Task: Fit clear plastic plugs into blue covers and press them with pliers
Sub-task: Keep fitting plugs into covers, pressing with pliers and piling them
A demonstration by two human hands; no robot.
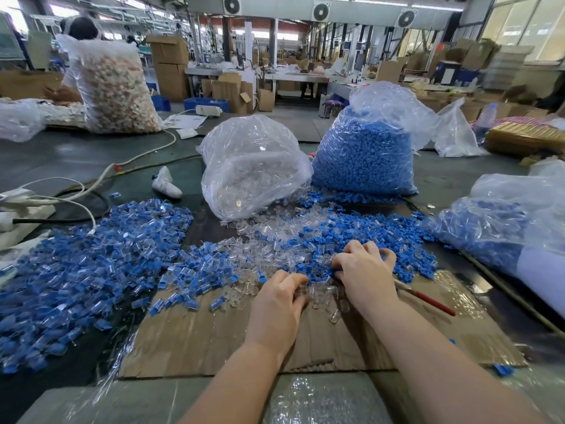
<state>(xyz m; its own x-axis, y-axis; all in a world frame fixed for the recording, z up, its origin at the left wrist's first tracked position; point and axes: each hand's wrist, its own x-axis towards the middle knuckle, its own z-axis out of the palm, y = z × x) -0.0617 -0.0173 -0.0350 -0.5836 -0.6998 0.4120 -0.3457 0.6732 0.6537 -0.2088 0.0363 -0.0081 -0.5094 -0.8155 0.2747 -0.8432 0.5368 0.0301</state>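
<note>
From the head camera, a flat sheet of brown corrugated cardboard [305, 341] lies on the dark worktop [61, 154], and everything sits around it. Glossy clear plastic plugs [327, 293], short and tube-like, lie heaped at its far edge, pointing every way. Matte blue plastic covers [360, 237] spread just beyond them. The left hand [279, 296] has its fingers curled down into the plugs; what it holds I cannot tell. The right hand [363, 270] has its fingers curled on the covers, its grasp hidden. Red-handled pliers [428, 298] lie right of that hand, handle pointing right and toward the camera. Far behind the cardboard, a crinkled clear bag [253, 166] holds plugs; another bag [367, 154] is packed with covers.
</note>
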